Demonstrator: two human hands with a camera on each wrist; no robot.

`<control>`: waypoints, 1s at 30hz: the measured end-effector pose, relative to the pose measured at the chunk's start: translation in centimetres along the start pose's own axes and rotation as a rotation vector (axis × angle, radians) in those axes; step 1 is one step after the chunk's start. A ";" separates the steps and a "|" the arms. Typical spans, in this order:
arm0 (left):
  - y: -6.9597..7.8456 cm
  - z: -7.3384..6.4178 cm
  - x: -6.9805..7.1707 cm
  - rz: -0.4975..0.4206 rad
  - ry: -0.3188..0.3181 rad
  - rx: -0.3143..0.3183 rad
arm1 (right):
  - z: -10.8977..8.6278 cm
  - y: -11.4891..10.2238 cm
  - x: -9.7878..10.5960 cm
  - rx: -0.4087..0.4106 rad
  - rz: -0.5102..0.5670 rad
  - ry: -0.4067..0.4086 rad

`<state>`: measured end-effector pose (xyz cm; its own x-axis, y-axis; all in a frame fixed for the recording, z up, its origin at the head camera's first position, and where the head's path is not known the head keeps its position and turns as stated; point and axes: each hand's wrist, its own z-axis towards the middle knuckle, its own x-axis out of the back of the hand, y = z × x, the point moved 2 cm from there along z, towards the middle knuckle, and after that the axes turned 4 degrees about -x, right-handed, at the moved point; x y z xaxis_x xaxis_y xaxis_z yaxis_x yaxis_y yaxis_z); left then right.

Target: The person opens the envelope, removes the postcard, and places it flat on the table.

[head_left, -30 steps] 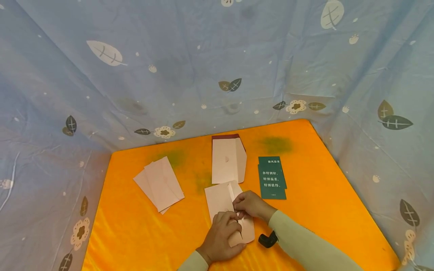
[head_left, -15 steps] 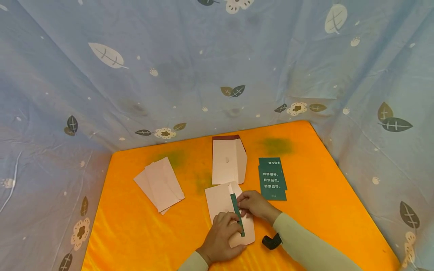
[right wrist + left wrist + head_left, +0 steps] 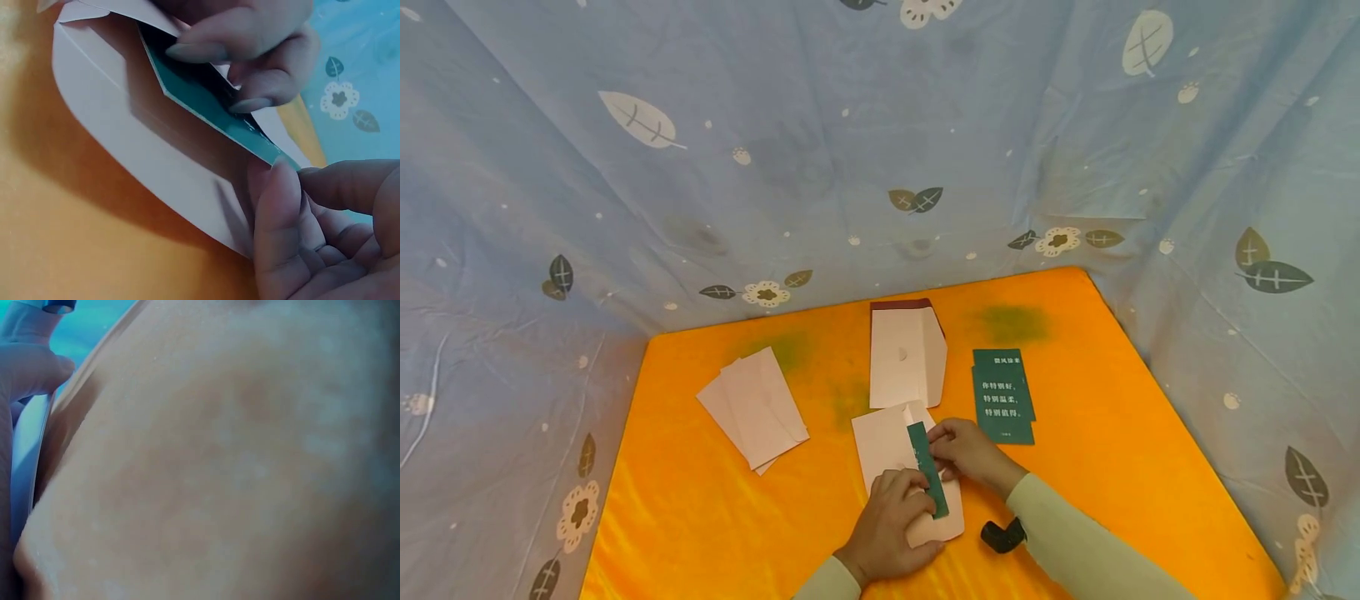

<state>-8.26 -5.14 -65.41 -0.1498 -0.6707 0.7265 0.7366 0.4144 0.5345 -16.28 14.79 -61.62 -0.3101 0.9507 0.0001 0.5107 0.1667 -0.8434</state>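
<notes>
One thin, dark green rectangular card (image 3: 922, 454) with white lettering sits at the long mouth of a pale pink paper envelope (image 3: 877, 446), a strip of it showing between the envelope's body and its unfolded flap (image 3: 953, 504); how much is inside I cannot tell. My right hand (image 3: 968, 454) has a narrow grip: thumb and finger pinch the card's edge near one corner, as the right wrist view shows. My left hand (image 3: 891, 525) lies over the envelope without clasping it, thumb spread away from the bent fingers, whose tips rest on the card's face. The left wrist view is mostly blurred skin and adds little about that hold.

Just behind this envelope is another pale pink envelope (image 3: 897, 354), its flap unfolded to the right, lying on a dark red envelope-like piece (image 3: 901, 304) that shows as a band along its far edge. To my left, well apart, pale pink envelopes (image 3: 763, 400) overlap in a slanted pile. Near my right hand lie overlapping dark green cards (image 3: 1002, 398) printed with white characters. A small black object (image 3: 1002, 536) is beside my right sleeve (image 3: 1086, 533). All the paper is on an orange cloth (image 3: 700, 517), ringed by blue fabric walls (image 3: 820, 125) with printed leaves and flowers.
</notes>
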 end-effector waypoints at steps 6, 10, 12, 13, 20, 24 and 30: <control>0.1 0.0 0.2 -0.009 -0.019 0.025 | 0.1 -0.1 0.9 0.004 0.002 0.037; 0.2 0.1 0.2 -0.014 -0.028 0.042 | -0.1 -0.5 1.9 0.008 -0.026 0.080; 0.2 0.1 0.1 -0.013 -0.028 0.046 | -0.1 -0.7 2.3 0.001 -0.028 0.097; 0.2 0.1 0.1 -0.012 -0.028 0.047 | -0.1 -0.8 2.6 -0.001 -0.026 0.103; 0.1 0.0 0.0 -0.009 -0.038 0.069 | 0.0 -1.2 3.7 0.007 -0.039 0.148; 0.1 0.0 0.0 -0.003 -0.042 0.070 | 0.1 -1.7 4.4 0.042 -0.044 0.157; 0.0 0.1 -0.1 -0.013 -0.027 0.059 | 0.0 -2.5 5.4 0.091 0.004 0.162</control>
<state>-8.28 -5.04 -65.40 -0.1780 -0.6596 0.7302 0.6946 0.4414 0.5681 -19.21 19.47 -59.50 -0.1717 0.9821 0.0769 0.4346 0.1456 -0.8888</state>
